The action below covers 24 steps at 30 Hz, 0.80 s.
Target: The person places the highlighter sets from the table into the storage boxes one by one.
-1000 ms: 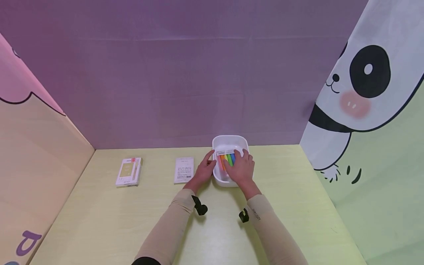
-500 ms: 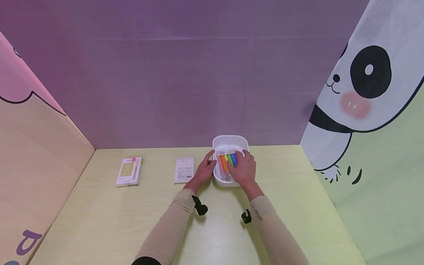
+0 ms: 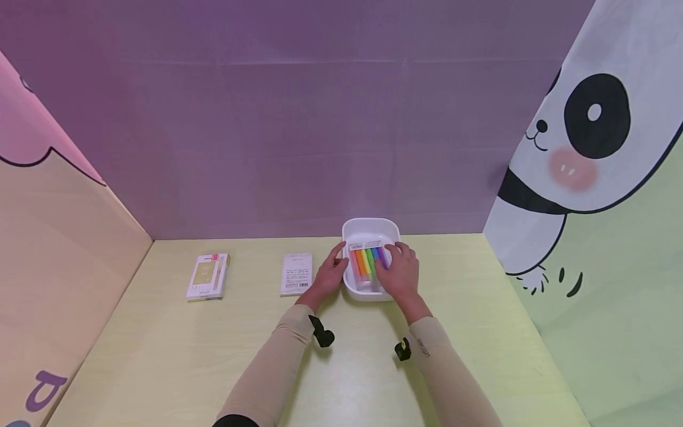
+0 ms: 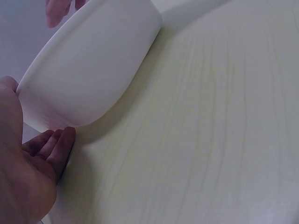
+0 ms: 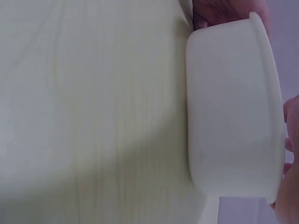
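In the head view, a clear pack of colored markers (image 3: 368, 261) with a white label strip lies inside a white plastic bin (image 3: 370, 224). My left hand (image 3: 328, 276) holds the bin's left side, its thumb at the rim. The left wrist view shows fingers (image 4: 63, 147) against the outer wall of the bin (image 4: 93, 60). My right hand (image 3: 401, 274) is over the bin's right rim, thumb near the markers, fingers loosely bent. In the right wrist view this hand (image 5: 292, 186) is partly hidden behind the bin (image 5: 233, 112).
A flat white printed box (image 3: 296, 274) lies left of the bin. Farther left is another white box with a gold panel (image 3: 207, 277). The pale wooden table (image 3: 341, 379) meets a purple back wall (image 3: 267, 148) just behind the bin.
My right hand has slid right across the marker pack toward the bin's right rim, uncovering the blue and purple markers. The left hand, bin and pack have stayed put.
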Each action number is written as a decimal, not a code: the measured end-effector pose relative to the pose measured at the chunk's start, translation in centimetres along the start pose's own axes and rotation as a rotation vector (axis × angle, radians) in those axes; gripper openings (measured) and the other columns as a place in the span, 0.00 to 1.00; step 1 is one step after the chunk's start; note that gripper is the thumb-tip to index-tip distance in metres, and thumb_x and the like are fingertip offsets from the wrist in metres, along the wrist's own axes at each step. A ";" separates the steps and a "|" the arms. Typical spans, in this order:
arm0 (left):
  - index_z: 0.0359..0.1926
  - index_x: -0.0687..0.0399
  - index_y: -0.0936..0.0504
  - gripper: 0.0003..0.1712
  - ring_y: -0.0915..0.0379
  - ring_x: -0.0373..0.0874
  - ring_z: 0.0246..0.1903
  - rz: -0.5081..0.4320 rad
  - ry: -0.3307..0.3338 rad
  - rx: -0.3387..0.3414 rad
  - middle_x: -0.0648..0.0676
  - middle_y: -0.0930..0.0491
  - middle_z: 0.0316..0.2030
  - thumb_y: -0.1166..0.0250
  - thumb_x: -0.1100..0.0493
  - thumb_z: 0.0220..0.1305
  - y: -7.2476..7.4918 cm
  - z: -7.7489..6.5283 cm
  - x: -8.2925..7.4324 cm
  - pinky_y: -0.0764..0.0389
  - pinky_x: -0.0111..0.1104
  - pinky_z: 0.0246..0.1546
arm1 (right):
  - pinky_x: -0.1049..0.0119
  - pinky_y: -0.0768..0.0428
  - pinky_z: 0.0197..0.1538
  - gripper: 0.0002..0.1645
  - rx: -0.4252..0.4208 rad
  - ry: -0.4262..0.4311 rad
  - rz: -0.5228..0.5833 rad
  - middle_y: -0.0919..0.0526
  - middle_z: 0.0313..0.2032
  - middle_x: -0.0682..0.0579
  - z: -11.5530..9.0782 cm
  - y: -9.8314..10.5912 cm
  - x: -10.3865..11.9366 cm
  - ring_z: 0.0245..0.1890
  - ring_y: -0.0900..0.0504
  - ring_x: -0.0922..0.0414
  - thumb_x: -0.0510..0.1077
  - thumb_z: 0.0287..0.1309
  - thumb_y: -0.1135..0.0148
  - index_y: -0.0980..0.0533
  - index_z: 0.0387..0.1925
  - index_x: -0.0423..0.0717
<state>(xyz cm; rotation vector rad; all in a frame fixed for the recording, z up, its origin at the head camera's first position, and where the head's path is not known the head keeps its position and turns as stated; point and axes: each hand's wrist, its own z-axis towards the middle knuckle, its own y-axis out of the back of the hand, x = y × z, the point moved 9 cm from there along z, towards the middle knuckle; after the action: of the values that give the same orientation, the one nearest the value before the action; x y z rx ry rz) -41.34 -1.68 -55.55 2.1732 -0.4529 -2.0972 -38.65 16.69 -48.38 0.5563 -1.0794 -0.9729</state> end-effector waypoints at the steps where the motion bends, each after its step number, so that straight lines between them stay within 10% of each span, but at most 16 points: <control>1: 0.74 0.34 0.42 0.29 0.27 0.51 0.48 -0.003 0.003 0.000 0.61 0.24 0.53 0.50 0.49 0.75 0.0 0.0 0.0 0.25 0.42 0.49 | 0.45 0.33 0.58 0.23 -0.009 -0.003 0.007 0.26 0.56 0.38 0.0 0.1 -0.2 0.57 0.31 0.41 0.48 0.57 0.37 0.22 0.52 0.40; 24: 0.73 0.34 0.41 0.29 0.26 0.50 0.46 -0.016 0.009 0.005 0.60 0.24 0.51 0.50 0.50 0.74 0.0 -0.1 0.1 0.24 0.40 0.47 | 0.46 0.33 0.62 0.29 0.108 -0.141 0.132 0.30 0.60 0.37 -0.1 -0.3 -4.4 0.60 0.31 0.40 0.47 0.61 0.42 0.30 0.62 0.40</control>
<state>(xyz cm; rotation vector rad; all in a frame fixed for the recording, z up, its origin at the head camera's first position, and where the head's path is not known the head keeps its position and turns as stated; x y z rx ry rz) -41.28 -1.74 -55.65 2.1945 -0.4420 -2.0960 -39.34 20.35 -50.73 0.5026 -1.2839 -0.8511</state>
